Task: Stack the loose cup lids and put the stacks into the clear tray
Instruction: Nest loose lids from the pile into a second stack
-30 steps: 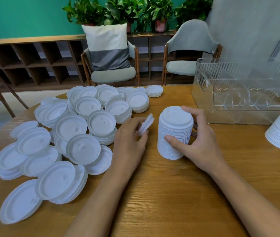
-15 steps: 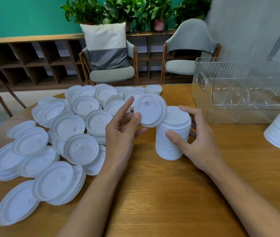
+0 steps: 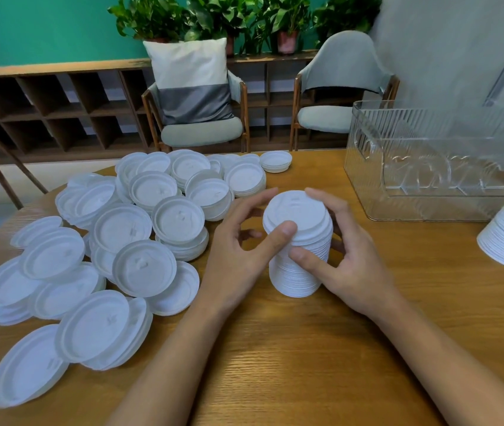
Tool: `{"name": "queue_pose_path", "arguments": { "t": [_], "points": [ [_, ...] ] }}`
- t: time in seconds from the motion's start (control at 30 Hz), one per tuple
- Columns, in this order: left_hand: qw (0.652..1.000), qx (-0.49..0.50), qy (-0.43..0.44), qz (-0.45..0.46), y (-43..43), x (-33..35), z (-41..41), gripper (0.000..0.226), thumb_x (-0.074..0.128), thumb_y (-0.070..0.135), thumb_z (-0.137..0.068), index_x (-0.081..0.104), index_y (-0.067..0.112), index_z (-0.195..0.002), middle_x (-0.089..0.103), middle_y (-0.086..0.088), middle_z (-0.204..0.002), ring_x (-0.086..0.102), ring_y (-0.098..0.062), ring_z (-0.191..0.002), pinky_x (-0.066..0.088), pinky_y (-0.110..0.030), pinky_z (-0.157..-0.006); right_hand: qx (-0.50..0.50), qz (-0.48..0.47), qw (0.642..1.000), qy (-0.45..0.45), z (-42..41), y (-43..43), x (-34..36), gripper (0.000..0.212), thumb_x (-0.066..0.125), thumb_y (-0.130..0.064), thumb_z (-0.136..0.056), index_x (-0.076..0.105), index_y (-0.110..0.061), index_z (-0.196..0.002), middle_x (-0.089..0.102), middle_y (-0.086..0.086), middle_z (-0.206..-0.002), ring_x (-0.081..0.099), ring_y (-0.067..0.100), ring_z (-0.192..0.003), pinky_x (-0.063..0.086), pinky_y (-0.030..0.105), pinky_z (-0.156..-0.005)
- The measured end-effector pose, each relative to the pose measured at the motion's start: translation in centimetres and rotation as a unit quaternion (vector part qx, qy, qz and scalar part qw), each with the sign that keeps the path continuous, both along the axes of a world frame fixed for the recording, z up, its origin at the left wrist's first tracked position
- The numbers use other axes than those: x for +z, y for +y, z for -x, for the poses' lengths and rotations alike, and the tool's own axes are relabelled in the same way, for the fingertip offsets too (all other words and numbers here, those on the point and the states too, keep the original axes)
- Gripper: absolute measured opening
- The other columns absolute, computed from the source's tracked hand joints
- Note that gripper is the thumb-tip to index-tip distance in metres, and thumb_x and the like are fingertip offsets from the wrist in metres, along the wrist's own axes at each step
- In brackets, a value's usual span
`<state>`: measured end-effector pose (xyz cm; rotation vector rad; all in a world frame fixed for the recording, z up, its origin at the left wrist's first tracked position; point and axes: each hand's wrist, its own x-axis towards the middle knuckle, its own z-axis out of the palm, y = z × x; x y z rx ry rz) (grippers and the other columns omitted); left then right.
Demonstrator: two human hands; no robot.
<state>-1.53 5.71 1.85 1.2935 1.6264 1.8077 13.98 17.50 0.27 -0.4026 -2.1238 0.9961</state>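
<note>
Now the lid (image 3: 296, 213) that was tilted beside the stack (image 3: 298, 272) sits on top; left hand (image 3: 238, 250) pinches its rim, right hand (image 3: 346, 259) grips the stack, upright on the counter (image 3: 306, 348). Stack grows; loose lids (image 3: 140, 241) remain, tray (image 3: 429, 207) stands apart right.

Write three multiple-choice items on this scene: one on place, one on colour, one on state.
1. The clear tray stands: A) left of the tall stack; B) right of it, farther back; C) on the floor.
2. The loose lids are: A) white; B) black; C) red.
3. The tall stack: A) lies toppled; B) sits in the tray; C) stands upright on the table, in both hands' grip.

B: the tray is at the table's right rear.
A: every lid is white.
C: the left hand and right hand hold it upright.
</note>
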Motion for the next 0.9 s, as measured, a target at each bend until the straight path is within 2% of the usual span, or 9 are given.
{"name": "queue_pose_path", "arguments": {
  "t": [0.07,0.17,0.23,0.37,0.47,0.7,0.83,0.9],
  "points": [
    [0.999,-0.045,-0.023,0.0,-0.2,0.14,0.07,0.057,0.076,0.038,-0.088,0.062,0.025,-0.142,0.068,0.008,-0.137,0.06,-0.013,-0.133,0.051,-0.036,-0.108,0.008,0.003,1.0,-0.001,0.01,-0.11,-0.02,0.077,0.075,-0.057,-0.084,0.04,-0.04,-0.151,0.051,-0.024,-0.146,0.051,0.006,-0.137,0.053,0.038,-0.105],
    [0.999,-0.038,-0.022,-0.007,-0.26,0.32,-0.01,0.055,0.081,0.024,-0.087,0.065,0.024,-0.139,0.071,0.009,-0.133,0.062,-0.01,-0.131,0.051,-0.039,-0.11,0.008,0.007,1.0,0.0,0.1,-0.23,-0.09,0.079,0.075,-0.057,-0.084,0.039,-0.041,-0.152,0.051,-0.025,-0.146,0.051,0.005,-0.137,0.053,0.038,-0.105],
    [1.0,-0.009,-0.006,-0.01,-0.16,0.27,-0.27,0.055,0.085,0.026,-0.083,0.067,0.027,-0.135,0.072,0.011,-0.131,0.063,-0.01,-0.13,0.052,-0.04,-0.108,0.005,0.008,1.0,0.001,0.13,-0.27,-0.11,0.082,0.076,-0.057,-0.083,0.036,-0.044,-0.153,0.05,-0.025,-0.147,0.05,0.005,-0.138,0.052,0.037,-0.107],
    [1.0,0.015,0.018,-0.014,0.01,0.31,-0.53,0.057,0.088,0.032,-0.079,0.069,0.029,-0.132,0.071,0.014,-0.13,0.062,-0.008,-0.129,0.052,-0.027,-0.099,0.014,0.027,1.0,0.008,0.21,-0.4,0.06,0.087,0.079,-0.056,-0.081,0.031,-0.054,-0.153,0.052,-0.024,-0.147,0.052,0.006,-0.137,0.052,0.034,-0.107],
    [1.0,0.009,0.018,-0.017,0.01,0.43,-0.41,0.057,0.088,0.033,-0.079,0.069,0.028,-0.132,0.071,0.012,-0.129,0.063,-0.008,-0.127,0.053,-0.022,-0.096,0.011,0.014,1.0,-0.001,0.16,-0.32,-0.08,0.083,0.078,-0.056,-0.082,0.037,-0.047,-0.154,0.051,-0.021,-0.15,0.049,0.007,-0.14,0.05,0.041,-0.11],
    [0.998,0.023,0.052,-0.022,-0.09,0.37,-0.41,0.058,0.086,0.041,-0.08,0.069,0.028,-0.134,0.07,0.012,-0.13,0.062,-0.008,-0.128,0.052,-0.018,-0.093,0.015,0.013,1.0,0.001,0.14,-0.35,-0.1,0.082,0.079,-0.055,-0.083,0.038,-0.048,-0.153,0.051,-0.021,-0.15,0.05,0.004,-0.139,0.05,0.025,-0.106],
    [0.996,0.034,0.086,-0.015,-0.02,0.3,-0.28,0.055,0.085,0.039,-0.083,0.069,0.028,-0.134,0.069,0.014,-0.13,0.061,-0.007,-0.128,0.051,-0.016,-0.092,0.015,0.018,1.0,-0.002,0.17,-0.42,-0.07,0.08,0.076,-0.057,-0.083,0.038,-0.047,-0.153,0.052,-0.022,-0.149,0.05,0.004,-0.138,0.05,0.026,-0.106],
    [0.993,0.044,0.111,-0.011,0.14,0.33,-0.32,0.055,0.083,0.045,-0.084,0.068,0.029,-0.135,0.067,0.015,-0.13,0.06,-0.007,-0.128,0.051,-0.016,-0.092,0.012,0.014,1.0,-0.002,0.2,-0.39,-0.09,0.079,0.076,-0.057,-0.084,0.039,-0.044,-0.153,0.053,-0.021,-0.149,0.051,0.005,-0.138,0.05,0.028,-0.106]
  ]
}}
